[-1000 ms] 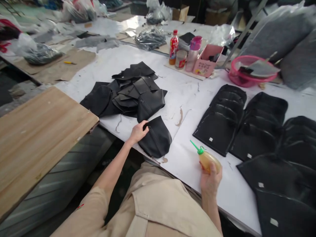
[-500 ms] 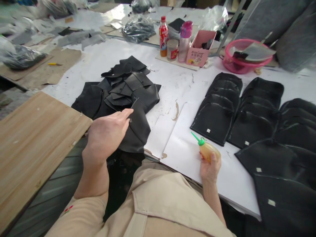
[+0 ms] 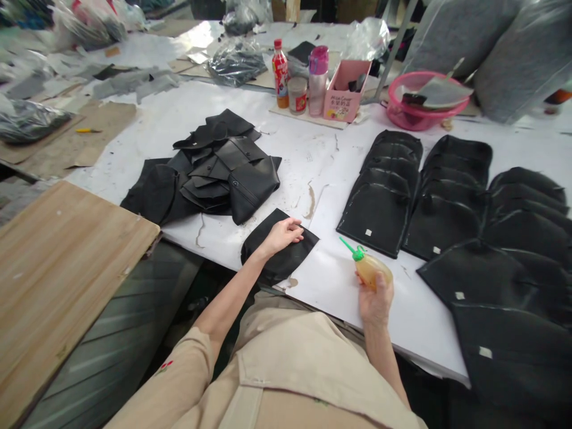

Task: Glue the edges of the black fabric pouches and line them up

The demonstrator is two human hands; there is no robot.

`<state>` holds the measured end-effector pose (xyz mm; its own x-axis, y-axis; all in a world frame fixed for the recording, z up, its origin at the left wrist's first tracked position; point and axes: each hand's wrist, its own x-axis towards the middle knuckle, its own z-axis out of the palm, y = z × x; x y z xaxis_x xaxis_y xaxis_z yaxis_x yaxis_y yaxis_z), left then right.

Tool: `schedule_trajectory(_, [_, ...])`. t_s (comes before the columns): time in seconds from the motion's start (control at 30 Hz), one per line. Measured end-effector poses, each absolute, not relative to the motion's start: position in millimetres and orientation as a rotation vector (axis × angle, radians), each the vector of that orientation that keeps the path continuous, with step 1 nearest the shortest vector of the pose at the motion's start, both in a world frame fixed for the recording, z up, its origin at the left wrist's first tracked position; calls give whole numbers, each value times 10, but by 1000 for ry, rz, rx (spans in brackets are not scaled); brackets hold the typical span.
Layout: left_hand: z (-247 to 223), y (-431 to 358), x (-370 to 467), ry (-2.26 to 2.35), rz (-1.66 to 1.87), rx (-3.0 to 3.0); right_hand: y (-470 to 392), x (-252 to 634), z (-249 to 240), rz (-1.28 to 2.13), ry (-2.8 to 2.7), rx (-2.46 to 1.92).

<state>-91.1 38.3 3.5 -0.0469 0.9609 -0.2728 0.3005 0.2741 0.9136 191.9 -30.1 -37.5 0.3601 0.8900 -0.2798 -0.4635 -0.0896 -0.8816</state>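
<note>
Bare table mid — black piles flank, seemingly.

Black leather piece on the white table; amber glue bottle with green nozzle; pink basin and pink box; red-capped orange drink bottle; beige shirt.

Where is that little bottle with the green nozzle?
The glue bottle is in the person's right hand, near the table's front edge, between the black piece under the left hand and the laid-out black pieces.

Beside pink box: two bottles, one jar, one pink basin; nearer, one glue bottle.
</note>
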Motion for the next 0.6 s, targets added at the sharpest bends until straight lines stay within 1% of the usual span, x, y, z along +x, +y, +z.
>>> schedule_trajectory(0.1, [76,119,-1149,1545,828,1553,-291,1923,-371,1204,-469,-1182])
schedule_trajectory(0.2, [231,-192,-1545,1482,528,1980,-283,1931,-386,1211,-458,-1193])
schedule_trajectory(0.27, [291,-377,-1783,1496,319,2095,-281,1936,-397,1218,-447,-1196])
schedule_trajectory(0.33, [287,-519,-1938,1540,208,2123,-280,1937,-401,1219,-441,-1195])
schedule_trajectory(0.5, [172,-692,-1934,1642,259,2156,-276,1931,-386,1226,-424,-1193])
schedule_trajectory(0.6, [164,-765,-1792,1602,252,2232,-278,1926,-373,1226,-418,-1187])
